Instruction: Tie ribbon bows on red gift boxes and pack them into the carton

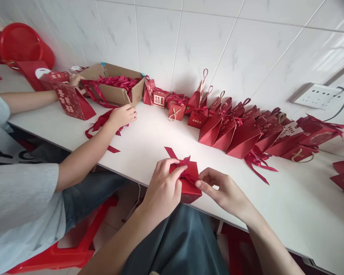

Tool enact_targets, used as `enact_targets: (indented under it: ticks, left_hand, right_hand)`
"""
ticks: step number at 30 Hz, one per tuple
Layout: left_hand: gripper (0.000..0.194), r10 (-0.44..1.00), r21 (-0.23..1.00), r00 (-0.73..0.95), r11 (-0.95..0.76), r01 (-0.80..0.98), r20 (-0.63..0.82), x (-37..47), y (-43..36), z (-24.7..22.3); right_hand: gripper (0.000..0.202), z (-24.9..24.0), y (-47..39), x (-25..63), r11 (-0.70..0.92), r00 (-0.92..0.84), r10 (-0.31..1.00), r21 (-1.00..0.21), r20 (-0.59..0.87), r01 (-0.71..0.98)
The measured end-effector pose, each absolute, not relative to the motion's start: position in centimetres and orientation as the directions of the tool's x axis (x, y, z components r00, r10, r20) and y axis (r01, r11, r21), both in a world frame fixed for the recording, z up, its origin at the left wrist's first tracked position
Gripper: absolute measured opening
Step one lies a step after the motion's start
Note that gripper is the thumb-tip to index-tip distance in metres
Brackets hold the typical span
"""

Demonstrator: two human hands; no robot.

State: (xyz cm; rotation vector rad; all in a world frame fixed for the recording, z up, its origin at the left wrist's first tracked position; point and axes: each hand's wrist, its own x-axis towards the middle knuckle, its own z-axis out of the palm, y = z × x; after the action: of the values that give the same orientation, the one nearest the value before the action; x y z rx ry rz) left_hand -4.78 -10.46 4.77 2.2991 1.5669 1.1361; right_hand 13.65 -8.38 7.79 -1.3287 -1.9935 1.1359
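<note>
L hand (pixel 164 188) holds the red ribbon (pixel 190 177) down on top of the red gift box (pixel 191 195), which sits at the front edge of the white table (pixel 149 137). R hand (pixel 228 194) is at the box's R side, thumb & finger close together; can't tell if they pinch ribbon. More red boxes (pixel 243 139) stand nr the tiled wall (pixel 160 42).

Bright light, striped glare on tiled wall (pixel 206 42) at right, soft shadows, stretched edges
</note>
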Motion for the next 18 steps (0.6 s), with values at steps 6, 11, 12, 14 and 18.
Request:
enact_targets:
  ticks: [6, 11, 12, 14, 18]
  left_hand:
    - [0.040, 0.836, 0.492, 0.152, -0.446, 0.748, 0.527, -4.7, -10.2, 4.7]
    - [0.040, 0.831, 0.482, 0.153, -0.448, 0.753, 0.534, -4.5, -10.2, 4.6]
    - [0.040, 0.831, 0.480, 0.155, -0.449, 0.754, 0.535, -4.5, -10.2, 4.6]
    - [0.041, 0.830, 0.473, 0.161, -0.451, 0.757, 0.533, -4.6, -10.1, 4.6]
    - [0.041, 0.837, 0.467, 0.169, -0.445, 0.764, 0.521, -4.6, -10.0, 4.7]
  right_hand:
    - [0.025, 7.0, -7.8, 13.2, 0.118, -0.426, 0.901, -0.894, -0.086, 0.432]
    - [0.025, 8.0, -7.9, 13.0, -0.091, -0.429, 0.863, -0.917, -0.268, 0.389]
    - [0.027, 8.3, -7.9, 12.9, -0.122, -0.435, 0.851, -0.917, -0.293, 0.380]
    - [0.030, 8.7, -7.9, 12.8, -0.181, -0.458, 0.819, -0.913, -0.345, 0.365]
    - [0.037, 9.1, -7.6, 12.6, -0.248, -0.514, 0.756, -0.904, -0.405, 0.348]
